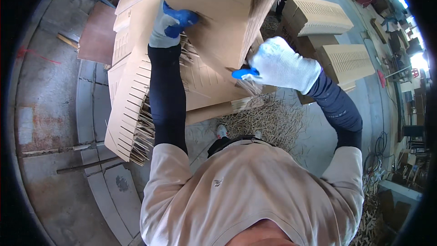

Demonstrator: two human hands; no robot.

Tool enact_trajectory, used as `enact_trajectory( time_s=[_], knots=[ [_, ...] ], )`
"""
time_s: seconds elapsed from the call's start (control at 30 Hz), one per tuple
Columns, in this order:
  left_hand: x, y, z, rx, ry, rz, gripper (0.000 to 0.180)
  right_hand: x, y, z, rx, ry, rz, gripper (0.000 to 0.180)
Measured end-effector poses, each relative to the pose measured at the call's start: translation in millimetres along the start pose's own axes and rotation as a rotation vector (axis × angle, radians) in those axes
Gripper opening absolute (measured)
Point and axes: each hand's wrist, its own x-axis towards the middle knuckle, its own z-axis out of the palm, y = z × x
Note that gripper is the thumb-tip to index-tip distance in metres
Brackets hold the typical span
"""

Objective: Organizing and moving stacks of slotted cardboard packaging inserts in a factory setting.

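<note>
Both gloved hands are on a thick stack of cardboard sheets (223, 13) held up in front of the person, high in the view. The left hand (170, 25), in a white glove with blue-coated fingers, is closed against the stack's left face, its fingers curled onto the brown surface. The right hand (277, 66), in the same kind of glove, grips the stack's lower right corner, blue fingertips (243, 73) hooked under the edge. The stack shows its corrugated edge on the right side and hangs tilted, its lower corner pointing down between the two hands. Beneath it, on the concrete floor (54, 95), lies a heap of slotted cardboard pieces (132, 105) with rows of cut slits along their edges; thin cardboard strips (143, 136) stick out from the heap's lower left corner like a fringe. More loose strips lie scattered in a litter (273, 120) on the floor near the person's feet, just beside the heap's lower right edge. Further right and higher up stand two piles of slotted boards (318, 16), one behind the other, well apart from the hands. A flat reddish-brown board (95, 34) lies on the floor to the left of the heap, touching its upper left edge. No open container shows its contents; the cardboard here is all flat sheets, not made-up boxes. Cables (378, 148) trail on the floor at the far right.
</note>
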Motion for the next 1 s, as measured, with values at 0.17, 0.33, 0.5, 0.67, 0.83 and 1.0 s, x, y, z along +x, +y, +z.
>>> enact_trajectory(
  time_s=[0.17, 0.33, 0.5, 0.67, 0.83, 1.0],
  knots=[
    [-2, -13, 6, 0.071, 0.135, -0.001, 0.045, 13, 29, 41, 0.147, 0.29, -0.405, 0.04],
    [21, -33, -4, -0.174, 0.12, 0.007, 0.042, 26, 30, 53, 0.314, 0.23, -0.486, 0.039],
    [34, -39, 1, -0.448, -0.008, -0.003, 0.041, 36, 40, 66, 0.819, 0.185, -0.562, 0.037],
    [37, -46, 10, -0.581, -0.189, 0.026, 0.043, -1, 48, 46, 1.183, -0.361, -0.472, 0.048],
    [16, -32, -22, -0.554, -0.14, -0.027, 0.057, -81, 62, 39, 0.833, -0.456, -0.208, 0.04],
    [11, -47, -26, -0.402, 0.131, -0.12, 0.054, -125, 57, 22, 0.345, -0.433, 0.123, 0.056]
  ],
)
